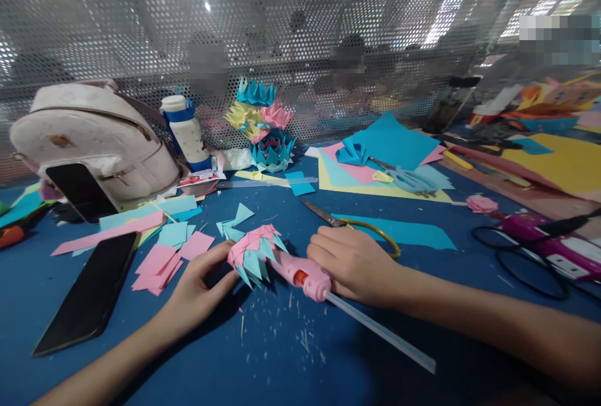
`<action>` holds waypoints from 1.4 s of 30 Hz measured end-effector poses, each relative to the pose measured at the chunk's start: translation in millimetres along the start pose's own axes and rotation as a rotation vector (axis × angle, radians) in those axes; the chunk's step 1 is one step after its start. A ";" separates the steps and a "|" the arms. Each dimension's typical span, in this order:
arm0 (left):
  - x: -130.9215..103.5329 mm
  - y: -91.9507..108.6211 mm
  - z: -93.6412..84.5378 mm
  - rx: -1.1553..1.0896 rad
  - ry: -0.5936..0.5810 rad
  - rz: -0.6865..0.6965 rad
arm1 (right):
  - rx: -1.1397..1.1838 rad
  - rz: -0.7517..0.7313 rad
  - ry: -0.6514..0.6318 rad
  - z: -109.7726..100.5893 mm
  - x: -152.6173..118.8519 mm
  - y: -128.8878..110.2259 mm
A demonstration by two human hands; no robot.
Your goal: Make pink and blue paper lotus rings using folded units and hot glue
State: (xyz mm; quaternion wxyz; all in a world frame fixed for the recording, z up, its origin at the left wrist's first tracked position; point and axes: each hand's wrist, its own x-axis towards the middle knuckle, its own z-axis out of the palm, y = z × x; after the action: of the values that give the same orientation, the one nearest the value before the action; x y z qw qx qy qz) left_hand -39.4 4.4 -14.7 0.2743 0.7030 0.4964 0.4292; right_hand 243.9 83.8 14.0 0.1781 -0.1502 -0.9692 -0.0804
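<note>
My left hand (204, 284) pinches the left side of a folded paper piece (256, 252) with pink and light-blue points. My right hand (350, 263) is closed round the handle of a pink glue gun (303, 273), whose front end is hidden behind the paper piece. A long clear glue stick (382, 332) sticks out of its back end. Scissors (323, 213) with yellow handles lie just beyond my right hand. Small light-blue folded pieces (235, 223) are behind the paper piece, and pink paper squares (157, 268) lie left of it.
A black phone (91, 293) lies at the left, near a white backpack (94, 143) and a bottle (186, 133). A stacked paper model (272, 150) stands at the back. Coloured sheets (389, 143) are back right; a purple device (539, 243) with a black cable lies right.
</note>
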 end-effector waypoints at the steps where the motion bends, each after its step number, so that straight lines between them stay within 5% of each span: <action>1: 0.2 0.4 0.0 0.000 -0.005 0.000 | 0.003 0.002 0.003 -0.5 -0.5 0.2; 42: 1.4 3.0 -0.3 -0.009 -0.007 -0.014 | 0.049 0.054 0.015 -4.0 1.2 3.1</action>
State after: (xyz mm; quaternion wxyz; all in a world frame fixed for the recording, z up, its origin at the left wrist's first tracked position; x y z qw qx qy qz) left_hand -38.1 4.6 -11.7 0.2822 0.6997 0.4983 0.4272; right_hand 245.1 86.1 18.5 0.1912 -0.1713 -0.9650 -0.0530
